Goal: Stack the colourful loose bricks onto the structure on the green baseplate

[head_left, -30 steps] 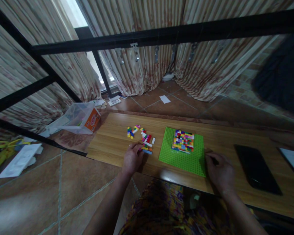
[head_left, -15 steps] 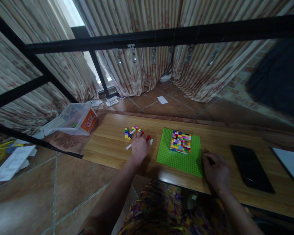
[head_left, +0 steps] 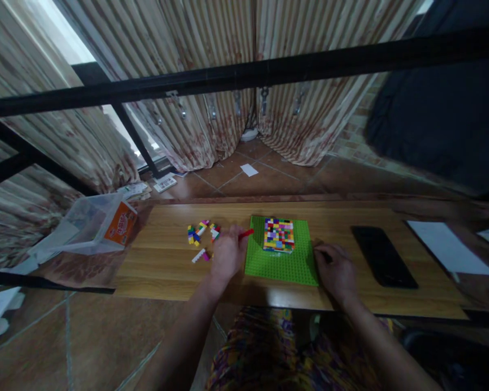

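My left hand (head_left: 227, 254) is closed on a long red toy brick (head_left: 246, 234), which sticks out to the right over the left edge of the green baseplate (head_left: 283, 270). A square block of many-coloured bricks (head_left: 279, 235) stands on the upper middle of that plate. My right hand (head_left: 337, 271) rests at the plate's right edge, its fingers curled; whether anything is in them I cannot make out. Left of my left hand lie several loose coloured bricks (head_left: 194, 235), along with a white brick strip (head_left: 198, 256) and a small purple brick (head_left: 206, 256).
A black phone-like slab (head_left: 383, 256) lies on the wooden table (head_left: 155, 271) to the right, with white paper (head_left: 448, 247) beyond it. On the left stands a clear plastic box (head_left: 92, 222) with an orange label. A black metal bar (head_left: 212, 81) crosses in front of the curtains.
My left hand has lifted from the loose bricks and moved right toward the baseplate, now with a red brick. My right hand stays by the plate's edge. The camera view has turned to the right.
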`<state>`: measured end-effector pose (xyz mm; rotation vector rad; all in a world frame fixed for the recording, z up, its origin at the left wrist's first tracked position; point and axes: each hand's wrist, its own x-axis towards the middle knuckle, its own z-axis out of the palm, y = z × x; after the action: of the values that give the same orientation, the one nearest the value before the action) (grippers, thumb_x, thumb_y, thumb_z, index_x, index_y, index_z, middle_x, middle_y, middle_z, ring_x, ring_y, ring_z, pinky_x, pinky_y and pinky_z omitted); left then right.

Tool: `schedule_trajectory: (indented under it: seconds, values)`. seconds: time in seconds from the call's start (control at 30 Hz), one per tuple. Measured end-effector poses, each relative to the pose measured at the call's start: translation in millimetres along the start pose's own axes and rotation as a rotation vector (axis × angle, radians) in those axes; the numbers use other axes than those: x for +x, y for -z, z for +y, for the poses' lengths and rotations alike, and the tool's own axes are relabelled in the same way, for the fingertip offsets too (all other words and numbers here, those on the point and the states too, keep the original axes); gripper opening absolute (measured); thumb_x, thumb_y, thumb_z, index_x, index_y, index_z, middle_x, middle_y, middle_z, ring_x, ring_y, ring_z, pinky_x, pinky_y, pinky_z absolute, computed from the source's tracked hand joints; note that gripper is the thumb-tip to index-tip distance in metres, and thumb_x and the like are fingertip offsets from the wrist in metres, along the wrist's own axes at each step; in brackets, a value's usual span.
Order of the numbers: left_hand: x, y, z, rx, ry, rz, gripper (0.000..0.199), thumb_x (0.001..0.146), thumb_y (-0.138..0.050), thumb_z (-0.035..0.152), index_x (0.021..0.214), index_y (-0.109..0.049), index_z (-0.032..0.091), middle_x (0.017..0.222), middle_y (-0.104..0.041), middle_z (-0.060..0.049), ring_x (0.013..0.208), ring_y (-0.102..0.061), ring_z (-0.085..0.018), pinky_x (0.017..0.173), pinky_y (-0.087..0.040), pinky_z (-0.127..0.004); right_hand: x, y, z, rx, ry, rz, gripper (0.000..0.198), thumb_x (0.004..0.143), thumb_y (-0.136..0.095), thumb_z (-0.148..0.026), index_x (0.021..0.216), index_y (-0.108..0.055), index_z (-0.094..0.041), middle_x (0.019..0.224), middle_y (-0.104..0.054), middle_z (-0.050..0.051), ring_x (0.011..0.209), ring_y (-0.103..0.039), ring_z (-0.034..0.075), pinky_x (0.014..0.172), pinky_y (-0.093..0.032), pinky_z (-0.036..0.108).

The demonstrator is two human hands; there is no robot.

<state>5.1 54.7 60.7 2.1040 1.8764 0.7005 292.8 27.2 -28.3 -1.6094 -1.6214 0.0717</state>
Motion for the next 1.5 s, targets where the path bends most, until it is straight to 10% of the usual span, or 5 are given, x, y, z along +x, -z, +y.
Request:
schedule_trajectory:
  seconds: [0.4,1.5]
  values:
    - [41,-28,47,-0.049,-0.442,-0.087,0.021,0.089,-0.051,0.019,0.096,-0.069,0.024,0.091,-0.071,-0.005,0.091,-0.059,-0.021,0.091,-0.041,-0.037,1,0,-3,0.017,-0.031,-0.011,0.021,0.086,-0.05,-0.031,0.08,-0.067,-0.021,0.086,-0.069,0.008,0.084,-0.059,0.024,0.078,-0.046,0.037]
    - [44,-48,40,-0.296,-0.206,0.073,0.026,0.071,-0.063,0.011,0.095,-0.065,0.02,0.102,-0.068,-0.004,0.1,-0.06,-0.021,0.095,-0.045,-0.036,0,-1,-2,0.013,-0.036,0.0,0.02,0.086,-0.051,-0.032,0.08,-0.067,-0.02,0.086,-0.069,0.008,0.084,-0.06,0.023,0.078,-0.045,0.037]
